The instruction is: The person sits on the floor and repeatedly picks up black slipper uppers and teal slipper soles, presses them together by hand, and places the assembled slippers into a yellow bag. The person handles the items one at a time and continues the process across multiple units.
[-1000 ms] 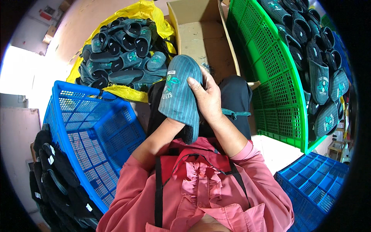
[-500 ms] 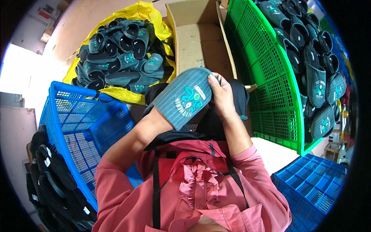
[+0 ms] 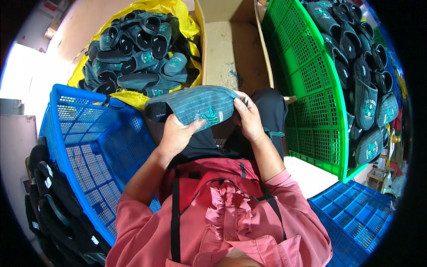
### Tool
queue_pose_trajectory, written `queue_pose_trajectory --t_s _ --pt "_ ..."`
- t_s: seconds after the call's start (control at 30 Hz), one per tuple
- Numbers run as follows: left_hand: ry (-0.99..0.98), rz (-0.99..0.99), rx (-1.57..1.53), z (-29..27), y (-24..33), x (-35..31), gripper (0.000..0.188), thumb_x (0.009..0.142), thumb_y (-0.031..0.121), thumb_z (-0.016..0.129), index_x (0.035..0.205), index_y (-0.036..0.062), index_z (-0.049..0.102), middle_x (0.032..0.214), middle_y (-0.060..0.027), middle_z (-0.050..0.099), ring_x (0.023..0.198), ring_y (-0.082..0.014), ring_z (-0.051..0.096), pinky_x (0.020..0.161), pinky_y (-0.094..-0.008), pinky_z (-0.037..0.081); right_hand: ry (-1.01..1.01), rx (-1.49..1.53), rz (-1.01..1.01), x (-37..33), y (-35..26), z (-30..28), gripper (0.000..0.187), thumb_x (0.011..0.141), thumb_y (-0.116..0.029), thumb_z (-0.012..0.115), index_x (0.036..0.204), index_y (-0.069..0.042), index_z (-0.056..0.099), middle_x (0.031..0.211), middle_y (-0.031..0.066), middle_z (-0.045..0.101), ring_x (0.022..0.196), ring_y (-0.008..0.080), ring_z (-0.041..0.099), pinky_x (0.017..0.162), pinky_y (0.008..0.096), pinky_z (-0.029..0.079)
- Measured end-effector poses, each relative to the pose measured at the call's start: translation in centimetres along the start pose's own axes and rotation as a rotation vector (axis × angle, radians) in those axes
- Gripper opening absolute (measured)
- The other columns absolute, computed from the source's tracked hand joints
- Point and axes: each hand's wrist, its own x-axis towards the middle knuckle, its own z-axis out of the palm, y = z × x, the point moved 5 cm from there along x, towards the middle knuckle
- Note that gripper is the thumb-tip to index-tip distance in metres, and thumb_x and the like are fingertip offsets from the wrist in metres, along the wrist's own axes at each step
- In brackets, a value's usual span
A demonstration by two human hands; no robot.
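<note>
Above my lap I hold a dark teal ribbed slipper (image 3: 192, 101) with a bright green print on its upper. It lies sideways, its black-lined opening to the left and its rounded toe to the right. My left hand (image 3: 179, 133) grips it near the opening, thumb on the upper beside the print. At the toe my right hand (image 3: 250, 116) is closed, thumb and fingers pinching the edge. A small dark object (image 3: 245, 102) shows by the right fingertips, too small to make out. The fingers under the slipper are hidden.
A yellow sack (image 3: 189, 26) full of similar slippers stands far left, beside an open cardboard box (image 3: 218, 49). A blue crate (image 3: 66, 129) is at my left, with black slippers (image 3: 58, 213) beyond it. On the right are a tilted green crate (image 3: 307, 62), more slippers (image 3: 367, 104) and another blue crate (image 3: 356, 207).
My left hand has come out of the slipper's opening and now grips it from outside. The slipper has turned to lie more level, its black insole showing. My right hand stays at the toe.
</note>
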Motion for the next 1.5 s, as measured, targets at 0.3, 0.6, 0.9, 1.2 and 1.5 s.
queue_pose_trajectory --t_s 0.3,0.6,0.9,1.2,1.5 --pt "-0.047 0.006 0.193 -1.6 -2.4 -0.1 0.036 0.087 -0.002 0.067 0.122 -0.0006 0.060 0.114 -0.0047 0.066 0.104 -0.0148 0.061 0.095 -0.0312 0.048 -0.014 -0.142 0.088 0.3 1.3 0.5 0.032 0.095 -0.025 0.067 0.112 0.001 0.062 0.100 0.0021 0.065 0.092 0.0086 0.057 0.087 0.0249 0.046" --pt "-0.139 -0.065 0.384 -2.0 -3.6 -0.5 0.040 0.086 -0.004 0.068 0.124 -0.0004 0.058 0.117 -0.0057 0.066 0.106 -0.0162 0.061 0.096 -0.0329 0.048 -0.041 -0.493 0.051 1.0 2.4 0.6 0.030 0.092 -0.033 0.069 0.093 -0.003 0.064 0.078 -0.0032 0.059 0.074 0.0063 0.050 0.068 0.0241 0.043" --pt "-0.180 -0.133 0.166 -3.4 -4.4 0.5 0.043 0.083 -0.005 0.070 0.124 0.0003 0.059 0.117 -0.0066 0.066 0.107 -0.0165 0.061 0.096 -0.0324 0.049 -0.099 -0.567 0.036 1.2 2.7 0.8 0.037 0.097 -0.039 0.061 0.084 -0.004 0.060 0.068 -0.0014 0.050 0.069 0.0072 0.045 0.064 0.0261 0.042" --pt "-0.137 -0.147 0.172 -3.8 -4.0 0.4 0.041 0.081 -0.006 0.072 0.121 0.0007 0.061 0.113 -0.0057 0.068 0.103 -0.0150 0.062 0.093 -0.0314 0.050 -0.176 -0.531 0.113 1.4 2.8 0.8 0.033 0.102 -0.035 0.053 0.093 -0.005 0.061 0.081 -0.0045 0.054 0.079 0.0058 0.046 0.074 0.0227 0.041" --pt "-0.126 -0.071 0.100 -4.2 -3.9 0.2 0.037 0.082 -0.005 0.072 0.118 0.0003 0.064 0.110 -0.0050 0.069 0.100 -0.0145 0.063 0.092 -0.0310 0.050 -0.151 -0.165 0.181 0.8 2.7 0.9 0.037 0.103 -0.035 0.051 0.109 -0.001 0.064 0.097 0.0019 0.065 0.090 0.0079 0.057 0.084 0.0238 0.045"
